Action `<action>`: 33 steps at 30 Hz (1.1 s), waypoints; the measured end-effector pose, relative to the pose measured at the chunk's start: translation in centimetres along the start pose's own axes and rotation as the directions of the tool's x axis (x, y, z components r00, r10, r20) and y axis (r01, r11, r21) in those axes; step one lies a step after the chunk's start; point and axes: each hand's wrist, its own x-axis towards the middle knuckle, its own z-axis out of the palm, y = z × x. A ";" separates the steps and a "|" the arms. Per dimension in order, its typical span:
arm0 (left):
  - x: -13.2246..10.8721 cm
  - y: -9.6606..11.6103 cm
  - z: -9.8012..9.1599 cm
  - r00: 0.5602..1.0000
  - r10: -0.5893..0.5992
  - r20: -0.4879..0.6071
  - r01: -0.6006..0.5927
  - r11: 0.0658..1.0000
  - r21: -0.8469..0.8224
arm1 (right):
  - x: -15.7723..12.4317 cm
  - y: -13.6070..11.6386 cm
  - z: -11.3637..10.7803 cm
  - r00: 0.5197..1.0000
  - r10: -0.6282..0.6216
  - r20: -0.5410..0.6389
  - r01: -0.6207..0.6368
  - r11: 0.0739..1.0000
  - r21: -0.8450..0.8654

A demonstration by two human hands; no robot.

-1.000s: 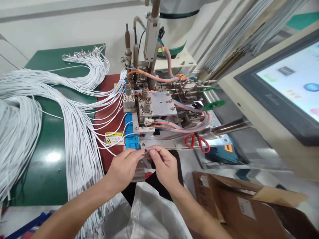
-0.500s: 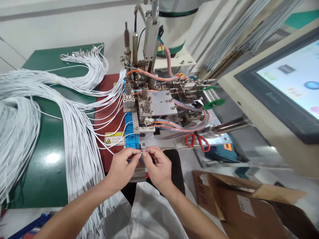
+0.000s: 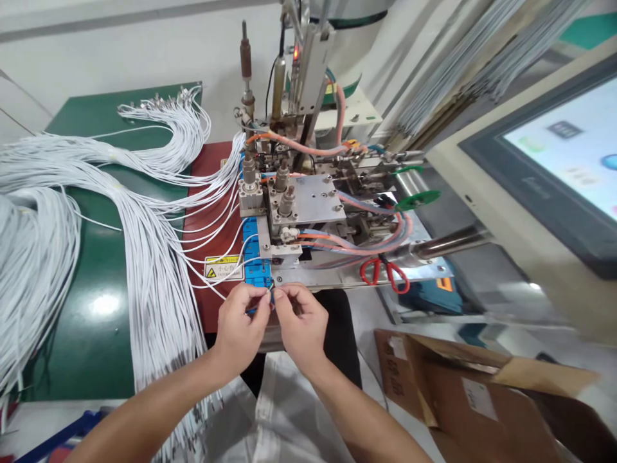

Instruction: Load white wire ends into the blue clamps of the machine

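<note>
My left hand [image 3: 242, 331] is closed in a pinch on the end of a white cable [image 3: 270, 289], whose tiny tip shows between the fingertips. Thumb and forefinger of my right hand [image 3: 302, 328] pinch thin wires at that same end, mostly hidden by the fingers. Both hands are close together at the front of the blue slotted fixture [image 3: 257, 271]. Other white cables run from a big bundle [image 3: 149, 276] on the left into this fixture. Just behind the fixture stands the bench machine with its metal plate [image 3: 311, 199].
Red-handled scissors [image 3: 385, 273] lie at the machine's front edge, below a green-flanged wire spool [image 3: 412, 186]. A screen [image 3: 554, 148] juts in from the right above an open cardboard box [image 3: 477, 399]. The green table [image 3: 99, 341] carries cables, and a warning label [image 3: 224, 268] is beside the fixture.
The fingertips have shifted slightly, with both hands still pinching the cable end. At the machine's rear, the upright parts have moved right and a red light now shows.
</note>
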 end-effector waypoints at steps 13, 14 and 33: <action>0.0 -0.1 0.1 0.999 -0.003 0.036 0.003 1.000 -0.010 | 0.4 0.0 -0.3 0.999 0.036 0.039 -0.041 0.990 0.133; 0.0 -0.1 0.1 0.999 -0.011 0.034 0.012 1.000 -0.015 | 0.4 0.0 -0.2 0.998 0.049 0.043 -0.055 0.988 0.147; 1.1 0.2 -1.8 0.954 0.214 0.209 -0.229 0.972 0.050 | 3.8 -1.6 -3.4 0.802 -0.292 0.521 0.463 0.855 -0.234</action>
